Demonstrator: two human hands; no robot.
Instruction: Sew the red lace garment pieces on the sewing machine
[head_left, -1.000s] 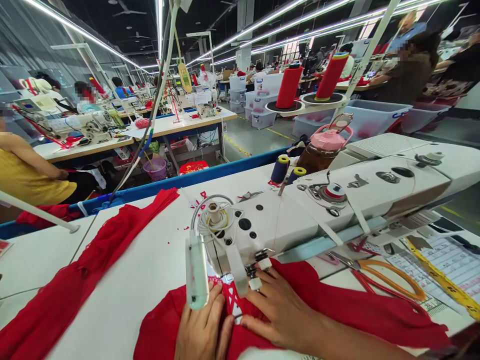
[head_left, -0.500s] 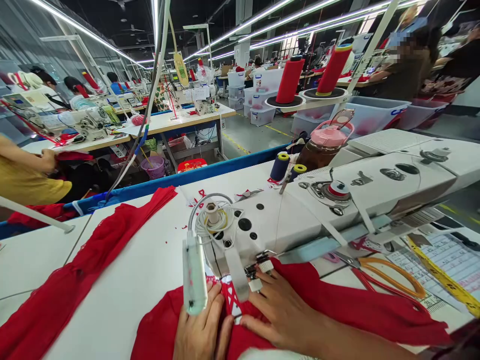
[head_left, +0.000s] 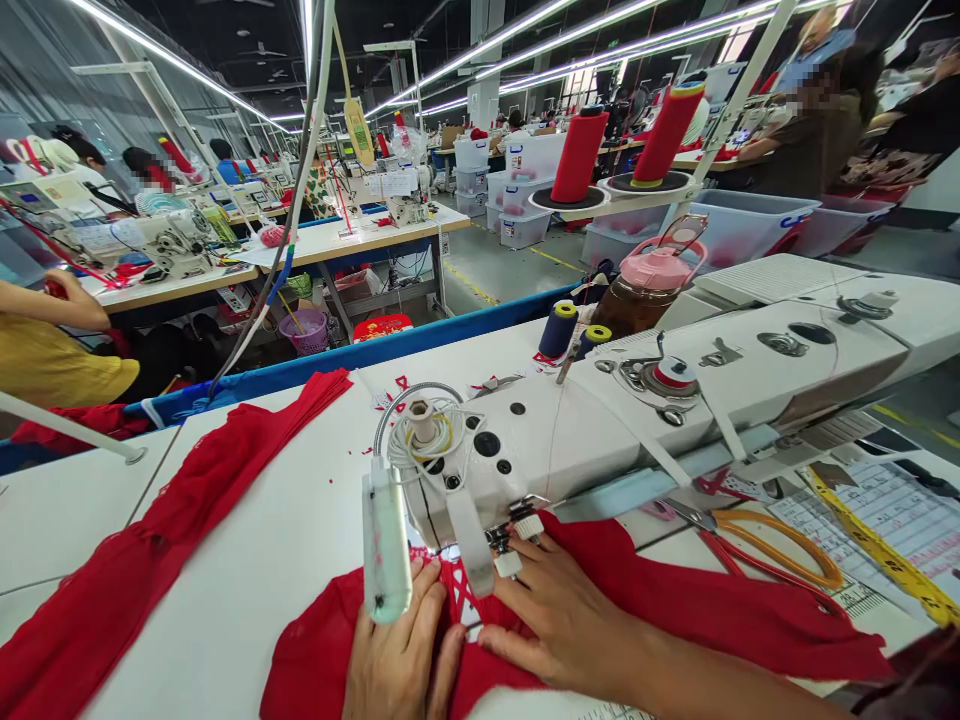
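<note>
A white sewing machine (head_left: 600,420) stands across the white table. Under its needle end lies red fabric (head_left: 675,600) with a white patterned strip. My left hand (head_left: 401,655) rests flat on the fabric just left of the presser foot, fingers stretched forward. My right hand (head_left: 562,615) lies flat on the fabric to the right of the needle, fingertips close to the foot. A small lamp (head_left: 386,545) on a flexible neck hangs in front of the machine head and hides part of my left fingers.
A long red fabric piece (head_left: 172,530) lies across the table at left. Orange-handled scissors (head_left: 765,550), a yellow tape measure (head_left: 877,550) and paper sheets lie at right. Red thread cones (head_left: 577,155), a pink-lidded bottle (head_left: 649,290) stand behind. A person in yellow (head_left: 52,350) sits at far left.
My hands stay on the fabric, almost unmoved. The view has shifted slightly. The person in yellow at left has raised a hand.
</note>
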